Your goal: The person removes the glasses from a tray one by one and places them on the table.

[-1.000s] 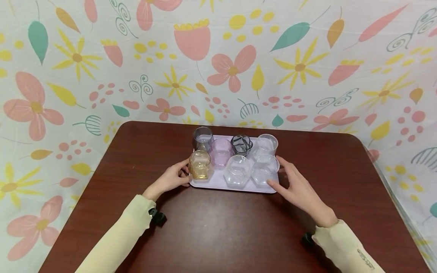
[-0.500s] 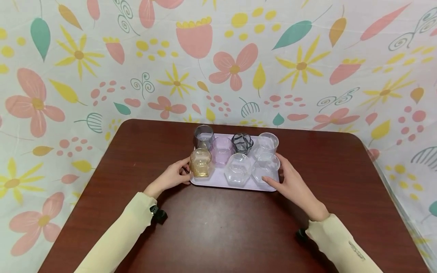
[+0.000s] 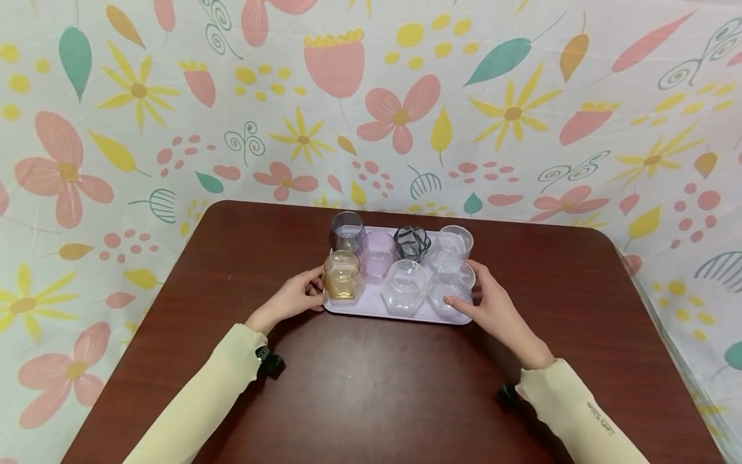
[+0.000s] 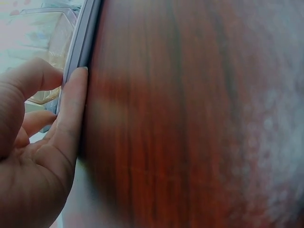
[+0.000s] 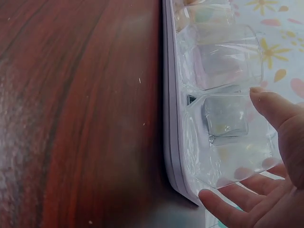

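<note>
A pale lilac tray (image 3: 371, 310) stands near the table's far edge with several glass cups on it. At its left end my left hand (image 3: 286, 301) grips the rim; in the left wrist view bent fingers (image 4: 45, 78) lie against the edge. An amber cup (image 3: 342, 283) is just inside that hand. My right hand (image 3: 500, 316) is round the front-right clear cup (image 3: 452, 283), thumb in front and fingers at its right side. Through the glass, fingertips (image 5: 244, 172) show in the right wrist view. Another clear cup (image 3: 406, 287) sits beside it.
Behind these on the tray are a smoky grey cup (image 3: 348, 232), a pink cup (image 3: 379, 254), a black-patterned cup (image 3: 412, 243) and a clear cup (image 3: 456, 241). The dark brown table (image 3: 359, 386) extends toward me. A floral cloth (image 3: 400, 116) hangs behind.
My right hand has moved in to the left, bringing its thumb across the front of the clear cup. My left hand has stayed at the tray's left end. The view has shifted slightly.
</note>
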Action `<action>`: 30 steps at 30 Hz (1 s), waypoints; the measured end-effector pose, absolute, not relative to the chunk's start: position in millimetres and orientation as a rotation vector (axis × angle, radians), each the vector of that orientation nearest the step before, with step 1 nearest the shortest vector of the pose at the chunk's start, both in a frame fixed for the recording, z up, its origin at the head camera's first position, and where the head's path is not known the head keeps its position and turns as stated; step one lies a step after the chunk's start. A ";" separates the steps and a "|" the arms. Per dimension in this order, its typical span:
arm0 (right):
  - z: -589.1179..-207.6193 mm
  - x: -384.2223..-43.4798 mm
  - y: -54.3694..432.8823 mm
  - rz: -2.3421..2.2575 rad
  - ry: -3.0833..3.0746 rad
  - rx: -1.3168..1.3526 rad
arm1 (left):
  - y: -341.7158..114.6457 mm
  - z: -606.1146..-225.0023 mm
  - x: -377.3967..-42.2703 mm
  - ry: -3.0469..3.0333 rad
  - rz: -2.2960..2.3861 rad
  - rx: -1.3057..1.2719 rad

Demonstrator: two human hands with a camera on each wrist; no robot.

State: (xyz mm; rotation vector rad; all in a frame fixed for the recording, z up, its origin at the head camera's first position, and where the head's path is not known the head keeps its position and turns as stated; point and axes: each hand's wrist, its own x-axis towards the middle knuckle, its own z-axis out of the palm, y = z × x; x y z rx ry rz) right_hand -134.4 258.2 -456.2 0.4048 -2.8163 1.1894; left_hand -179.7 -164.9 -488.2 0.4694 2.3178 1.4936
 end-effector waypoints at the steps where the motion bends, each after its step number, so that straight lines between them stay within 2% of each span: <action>1: -456.2 -134.6 257.6 1.200 -2.814 0.402 | -165.0 -488.2 -179.5 2.322 1.496 0.465; 17: -450.7 -126.1 255.2 1.247 -2.717 0.375 | -162.7 -487.4 -175.8 2.500 1.432 0.465; 30: -436.0 -123.3 280.5 1.205 -2.665 0.301 | -163.5 -486.0 -174.7 2.424 1.511 0.420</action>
